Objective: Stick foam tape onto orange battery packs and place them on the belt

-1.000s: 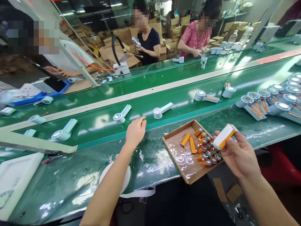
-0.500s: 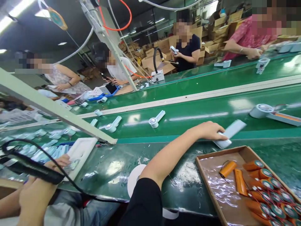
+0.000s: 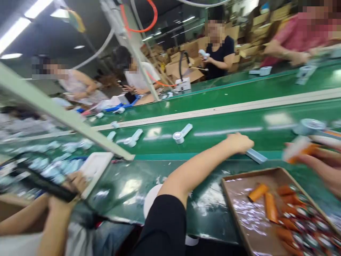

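My left hand [image 3: 239,142] reaches over the near edge of the green conveyor belt [image 3: 221,137] and is closed on a pale blue hand-held fan [image 3: 256,156], whose handle sticks out to the right. My right hand [image 3: 321,161] shows blurred at the right edge, holding a white and orange handle part [image 3: 297,149] above the belt edge. Below both hands lies a cardboard tray [image 3: 237,185] with several orange batteries [image 3: 269,206].
More fans [image 3: 182,133] lie on the belt. A co-worker's hands [image 3: 71,185] at the near left hold a black tool by a white tray [image 3: 94,167]. Other people work across the belt, in front of cardboard boxes. A white tape roll [image 3: 150,204] lies near my elbow.
The view swung left. My left hand reached onto the belt, closed on a fan and drew it toward the near edge. My right hand left the view and came back at the right.
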{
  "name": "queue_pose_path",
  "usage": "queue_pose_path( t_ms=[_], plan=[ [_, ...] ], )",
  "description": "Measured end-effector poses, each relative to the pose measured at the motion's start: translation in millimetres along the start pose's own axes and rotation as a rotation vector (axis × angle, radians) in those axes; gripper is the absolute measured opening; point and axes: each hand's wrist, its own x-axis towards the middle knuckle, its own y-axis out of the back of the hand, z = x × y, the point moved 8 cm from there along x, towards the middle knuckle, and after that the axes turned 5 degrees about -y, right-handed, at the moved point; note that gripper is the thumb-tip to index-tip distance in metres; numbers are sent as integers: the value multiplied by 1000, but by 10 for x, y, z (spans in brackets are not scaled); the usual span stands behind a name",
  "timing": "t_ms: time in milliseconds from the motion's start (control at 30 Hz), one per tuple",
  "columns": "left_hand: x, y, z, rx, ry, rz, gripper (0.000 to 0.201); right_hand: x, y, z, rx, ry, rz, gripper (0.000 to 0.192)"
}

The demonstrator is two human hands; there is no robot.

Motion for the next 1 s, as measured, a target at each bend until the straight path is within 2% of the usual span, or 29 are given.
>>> queue_pose_path(
  t_ms=[67,133,233,333,500,667,767,867,933,1000],
  plan=[
    [25,106,-131,-87,31,101,23,17,259,-101,-328,44,100,37],
    [67,173,-288,-176,36,176,14,164,312,-70,-627,69,97,41],
    [92,213,-506,-312,80,261,19,454,153,150,-1047,109,-97,42],
    [79,200,-618,-431,157,342,23,585,67,296,-1334,106,-182,36],
    [162,146,-658,-547,265,448,28,599,-13,288,-1581,55,-283,36],
    [246,157,-602,-603,317,463,28,681,-100,327,-1751,-68,-336,35],
    [240,217,-561,-606,363,468,30,672,-153,226,-1799,-93,-369,35],
    [175,284,-559,-601,421,498,33,495,-267,-79,-1799,-2,-364,33],
    [69,322,-561,-600,439,543,36,253,-398,-274,-1773,98,-345,30],
    [-114,350,-524,-596,407,601,48,-76,-583,-264,-1733,160,-469,25]
  ],
)
